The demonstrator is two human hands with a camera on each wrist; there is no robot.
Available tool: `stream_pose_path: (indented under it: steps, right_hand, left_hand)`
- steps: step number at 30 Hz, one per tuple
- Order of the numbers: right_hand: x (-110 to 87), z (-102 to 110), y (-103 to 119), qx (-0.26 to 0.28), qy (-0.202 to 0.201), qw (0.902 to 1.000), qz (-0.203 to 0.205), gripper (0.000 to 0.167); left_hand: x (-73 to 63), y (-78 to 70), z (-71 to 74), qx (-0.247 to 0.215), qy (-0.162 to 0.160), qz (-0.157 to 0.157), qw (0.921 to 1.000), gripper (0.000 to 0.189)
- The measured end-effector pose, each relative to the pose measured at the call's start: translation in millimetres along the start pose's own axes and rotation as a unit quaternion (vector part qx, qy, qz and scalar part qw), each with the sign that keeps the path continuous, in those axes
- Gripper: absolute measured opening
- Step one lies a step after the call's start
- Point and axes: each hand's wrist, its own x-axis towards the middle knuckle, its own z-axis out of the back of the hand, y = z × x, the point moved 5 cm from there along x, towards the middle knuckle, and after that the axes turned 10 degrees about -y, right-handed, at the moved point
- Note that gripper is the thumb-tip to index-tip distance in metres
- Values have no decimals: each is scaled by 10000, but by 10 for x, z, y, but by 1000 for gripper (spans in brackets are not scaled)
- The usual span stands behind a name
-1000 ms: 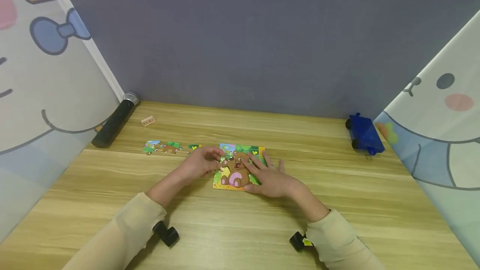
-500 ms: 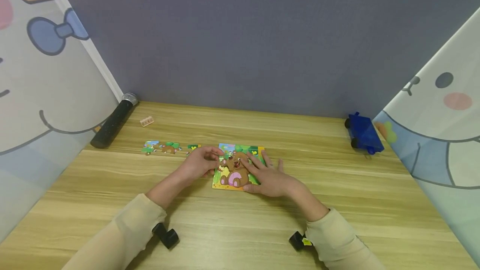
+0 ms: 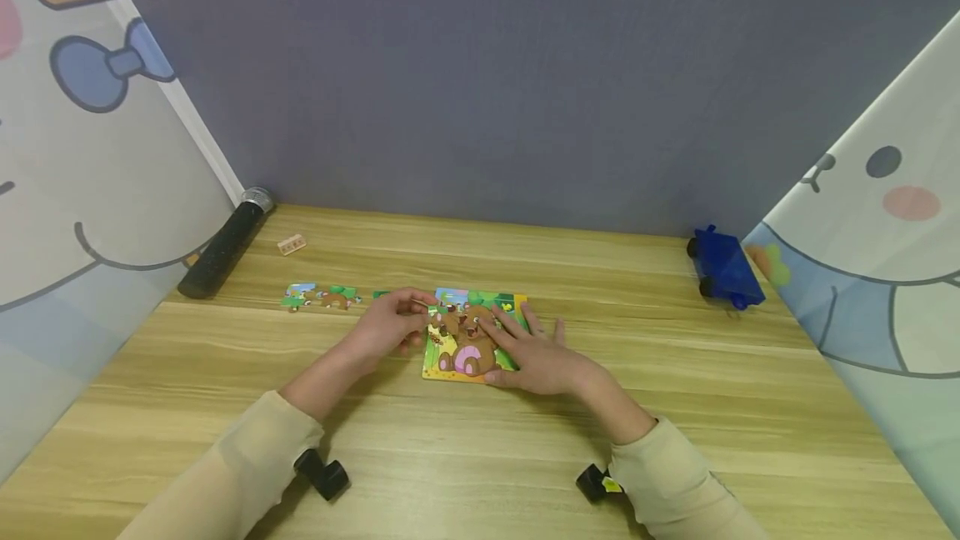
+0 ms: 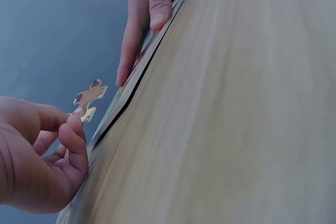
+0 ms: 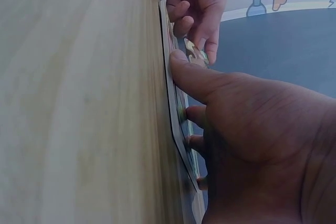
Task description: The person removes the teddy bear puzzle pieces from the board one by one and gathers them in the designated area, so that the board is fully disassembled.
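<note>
A bear jigsaw puzzle (image 3: pixel 471 359) lies flat on the wooden table. Between thumb and fingertip, my left hand (image 3: pixel 388 327) pinches a puzzle piece (image 4: pixel 90 98) with brown and yellow parts, lifted above the puzzle's left edge. The same piece shows beyond the thumb in the right wrist view. My right hand (image 3: pixel 536 357) rests on the puzzle's right side, fingers spread and thumb near the lower edge. Its palm hides part of the picture. Left of the puzzle, loose puzzle pieces (image 3: pixel 337 298) lie in a row, and the left hand partly covers one more.
A black microphone (image 3: pixel 225 248) lies at the table's back left, near a small pinkish block (image 3: pixel 292 244). At the right stands a blue toy cart (image 3: pixel 726 267) with dark wheels. A grey panel (image 3: pixel 480 90) rises behind the table (image 3: pixel 465 457).
My left hand has drawn slightly left and tilted the pinched puzzle piece up from the puzzle. The right hand stays in place on the puzzle.
</note>
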Motion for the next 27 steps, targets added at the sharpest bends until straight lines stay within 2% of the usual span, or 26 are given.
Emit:
stream_pose_path:
  steps: [14, 21, 27]
  right_hand:
    - [11, 24, 2, 234, -224, 9995, -15, 89]
    - [9, 77, -79, 253, -511, 9983, -111, 87]
    - [-15, 45, -156, 56, -226, 9991, -361, 93]
  left_hand:
    - [-98, -16, 415, 321, -292, -290, 9986, 32]
    - [-129, 40, 599, 285, -474, -244, 9982, 32]
    - [-176, 72, 717, 258, -492, -250, 9981, 32]
